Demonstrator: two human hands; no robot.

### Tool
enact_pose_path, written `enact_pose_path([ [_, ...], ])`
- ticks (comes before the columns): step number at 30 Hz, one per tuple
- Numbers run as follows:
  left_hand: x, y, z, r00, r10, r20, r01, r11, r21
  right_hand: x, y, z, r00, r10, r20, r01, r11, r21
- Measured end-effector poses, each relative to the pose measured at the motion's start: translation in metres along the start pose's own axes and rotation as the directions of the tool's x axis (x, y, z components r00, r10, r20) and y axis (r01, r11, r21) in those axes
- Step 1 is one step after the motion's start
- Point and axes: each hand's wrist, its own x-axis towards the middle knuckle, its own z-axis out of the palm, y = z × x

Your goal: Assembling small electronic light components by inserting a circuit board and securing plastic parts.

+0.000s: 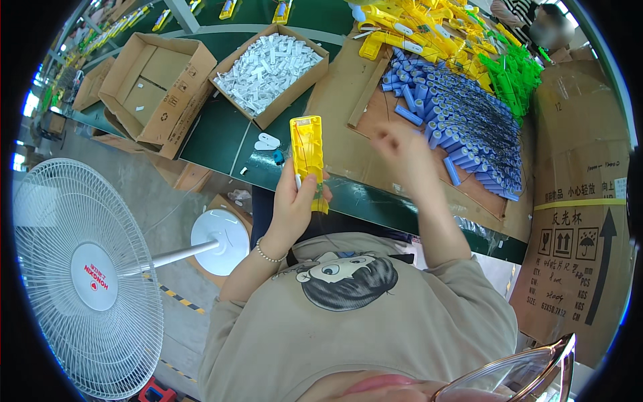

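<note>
My left hand (300,194) is closed around the lower part of a long yellow plastic housing (307,144), held upright over the near edge of the table. The housing's hollow inner side faces up, and a thin dark wire runs along it. My right hand (404,153) is smeared by motion over the brown cardboard, to the left of a large pile of blue cylindrical battery cells (462,120) with dark wires. Whether its fingers hold anything does not show. Just left of the housing, small white oval parts (266,141) and a small teal piece (278,157) lie on the table.
A carton of small white parts (271,70) stands behind my left hand, with an open carton (147,87) farther left. Yellow housings (429,30) and green parts (510,77) are heaped at the back right. A white fan (90,275) stands left; a tall carton (576,201) is at right.
</note>
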Motion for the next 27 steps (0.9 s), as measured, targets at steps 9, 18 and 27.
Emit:
enact_pose_path([
  [9, 0.001, -0.013, 0.001, 0.984, -0.104, 0.145, 0.135, 0.966, -0.221, 0.028, 0.054, -0.01, 0.958, 0.12, 0.26, 0.063, 0.797, -0.601],
  [18, 0.004, -0.011, 0.007, 0.989, -0.056, 0.136, 0.04, 0.992, 0.118, -0.011, -0.049, 0.011, 0.96, 0.135, 0.246, -0.281, 0.493, 0.824],
  [27, 0.001, -0.006, 0.005, 0.987, -0.085, 0.137, 0.049, 0.966, 0.252, -0.013, -0.058, 0.032, 0.981, 0.058, 0.186, -0.169, 0.726, 0.667],
])
